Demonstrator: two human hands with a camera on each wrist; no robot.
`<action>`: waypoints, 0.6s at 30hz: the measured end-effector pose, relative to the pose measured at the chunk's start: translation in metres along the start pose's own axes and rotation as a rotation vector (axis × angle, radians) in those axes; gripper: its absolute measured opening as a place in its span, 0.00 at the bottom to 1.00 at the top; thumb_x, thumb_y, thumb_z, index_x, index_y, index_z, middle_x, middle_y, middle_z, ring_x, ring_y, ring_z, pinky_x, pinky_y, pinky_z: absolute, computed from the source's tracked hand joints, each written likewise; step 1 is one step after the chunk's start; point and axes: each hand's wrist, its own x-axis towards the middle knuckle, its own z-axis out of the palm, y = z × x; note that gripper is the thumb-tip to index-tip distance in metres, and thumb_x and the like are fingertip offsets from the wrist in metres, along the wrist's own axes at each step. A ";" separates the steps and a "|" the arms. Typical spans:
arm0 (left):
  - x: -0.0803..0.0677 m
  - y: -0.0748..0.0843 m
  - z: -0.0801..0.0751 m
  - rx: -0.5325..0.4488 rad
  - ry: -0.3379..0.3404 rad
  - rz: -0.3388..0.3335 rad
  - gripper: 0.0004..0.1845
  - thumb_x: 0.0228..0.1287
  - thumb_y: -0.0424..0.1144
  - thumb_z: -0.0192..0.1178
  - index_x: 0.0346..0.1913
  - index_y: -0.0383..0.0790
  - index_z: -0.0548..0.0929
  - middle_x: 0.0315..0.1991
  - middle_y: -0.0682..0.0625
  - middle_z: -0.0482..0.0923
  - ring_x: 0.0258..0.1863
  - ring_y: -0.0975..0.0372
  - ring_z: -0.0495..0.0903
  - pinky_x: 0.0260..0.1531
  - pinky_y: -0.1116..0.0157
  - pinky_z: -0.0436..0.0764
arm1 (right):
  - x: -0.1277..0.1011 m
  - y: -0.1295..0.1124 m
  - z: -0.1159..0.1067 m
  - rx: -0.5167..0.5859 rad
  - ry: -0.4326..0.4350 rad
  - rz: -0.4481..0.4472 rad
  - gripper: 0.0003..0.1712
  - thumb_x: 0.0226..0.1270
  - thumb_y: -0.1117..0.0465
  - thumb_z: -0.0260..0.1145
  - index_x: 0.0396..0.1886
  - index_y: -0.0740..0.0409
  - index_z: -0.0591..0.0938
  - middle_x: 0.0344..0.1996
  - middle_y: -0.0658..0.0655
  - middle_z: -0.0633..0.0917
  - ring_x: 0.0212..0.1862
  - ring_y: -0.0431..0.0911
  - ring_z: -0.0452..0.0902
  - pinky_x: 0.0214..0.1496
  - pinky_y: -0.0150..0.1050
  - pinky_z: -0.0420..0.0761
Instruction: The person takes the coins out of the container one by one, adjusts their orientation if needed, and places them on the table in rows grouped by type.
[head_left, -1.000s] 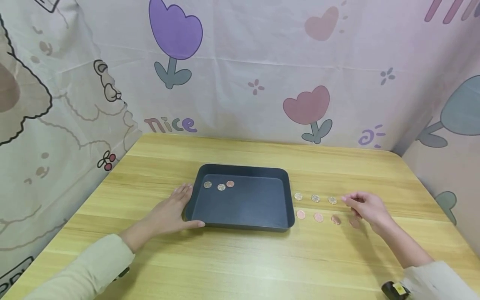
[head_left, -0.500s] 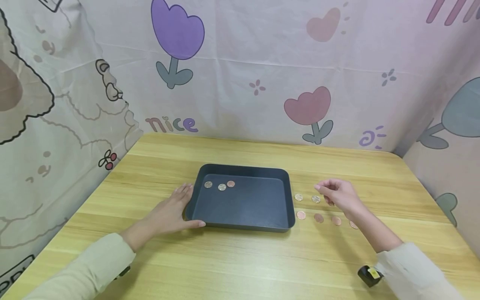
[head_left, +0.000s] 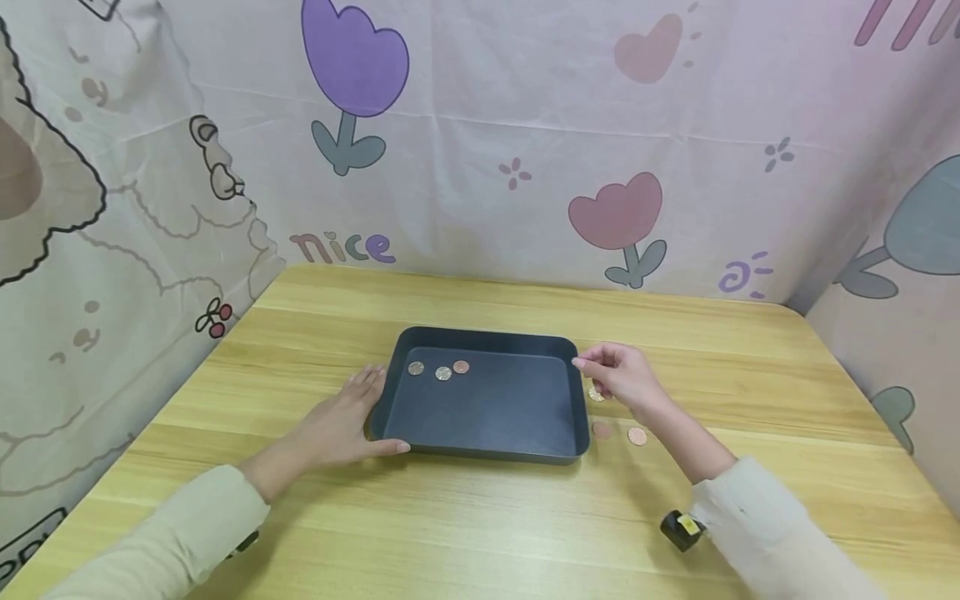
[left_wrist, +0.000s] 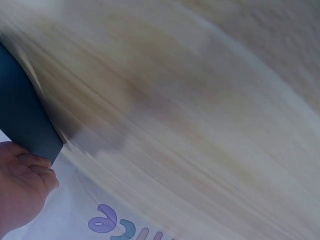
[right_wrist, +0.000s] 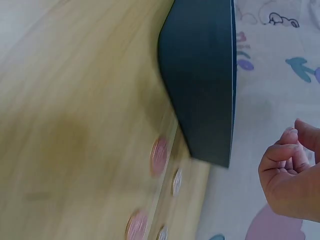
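Note:
A dark baking tray (head_left: 480, 456) lies on the table with two silvery coins (head_left: 443, 374) and one copper coin (head_left: 461, 367) inside, toward its back left. My left hand (head_left: 341, 425) rests against the tray's left side, fingers along the wall and thumb reaching to the front-left corner. At the tray's right rim, my right hand (head_left: 622, 379) is raised, thumb and forefinger pinching a coin that its fingertips hide. Beneath this hand a pale gold coin (head_left: 596, 393) lies on the table. Two copper coins (head_left: 637, 436) sit nearer the front.
The wooden table (head_left: 480, 533) ends at a patterned cloth (head_left: 480, 125) hanging behind it. More of the coin rows to the right is covered by the right hand and forearm. A small black device (head_left: 681, 530) is worn at the right cuff.
My right hand has travelled left, pinched, from the far end of the coin rows to the tray's right rim. The left hand and tray have stayed put.

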 end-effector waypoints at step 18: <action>0.001 -0.001 -0.001 0.003 -0.002 0.023 0.61 0.46 0.72 0.57 0.68 0.24 0.55 0.70 0.31 0.52 0.70 0.41 0.51 0.66 0.46 0.61 | 0.029 -0.023 0.075 0.045 -0.093 -0.060 0.11 0.62 0.64 0.63 0.40 0.68 0.80 0.16 0.44 0.75 0.17 0.38 0.65 0.21 0.32 0.70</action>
